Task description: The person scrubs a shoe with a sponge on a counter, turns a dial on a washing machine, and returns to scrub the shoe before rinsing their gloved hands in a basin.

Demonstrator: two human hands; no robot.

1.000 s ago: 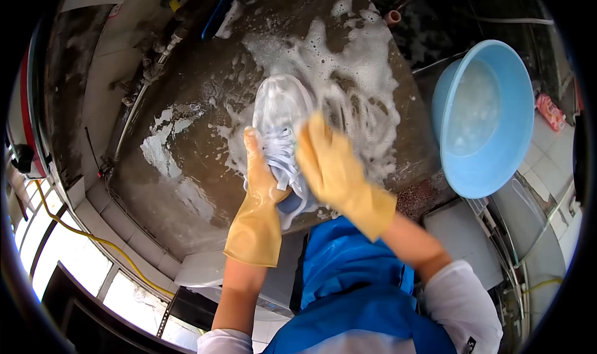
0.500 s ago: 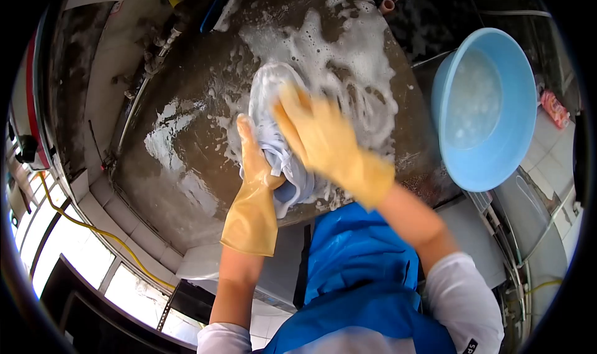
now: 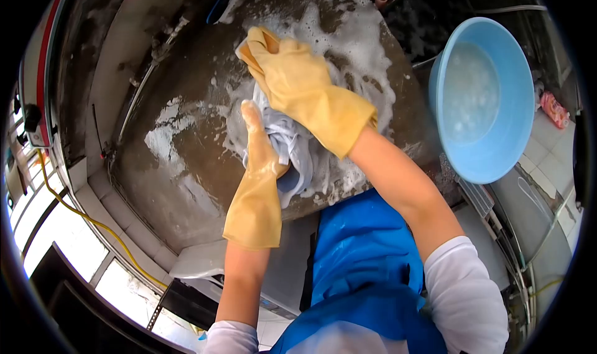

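A pale, soapy shoe with loose white laces [image 3: 289, 139] lies on the wet brown work surface [image 3: 186, 217], its toe half hidden under my right hand. Wearing a yellow rubber glove, my left hand [image 3: 260, 149] grips the shoe's near left side; the thumb points up along it and the fingers go underneath. My right hand [image 3: 289, 74], gloved the same way, reaches across the toe end with its fingers curled and pressed together. What those fingers hold, if anything, is hidden. White foam [image 3: 367, 61] spreads around the shoe.
A light blue basin [image 3: 519, 130] with cloudy, sudsy water stands at the right. A blue-handled brush [image 3: 221, 2] lies at the far edge. Pipes [image 3: 146, 80] run along the left wall, and a yellow hose [image 3: 102, 226] hangs lower left. A pink packet [image 3: 553, 110] is beyond the basin.
My right hand has moved away from me and left, from the shoe's right side to over its toe end. My left hand keeps its grip on the shoe.
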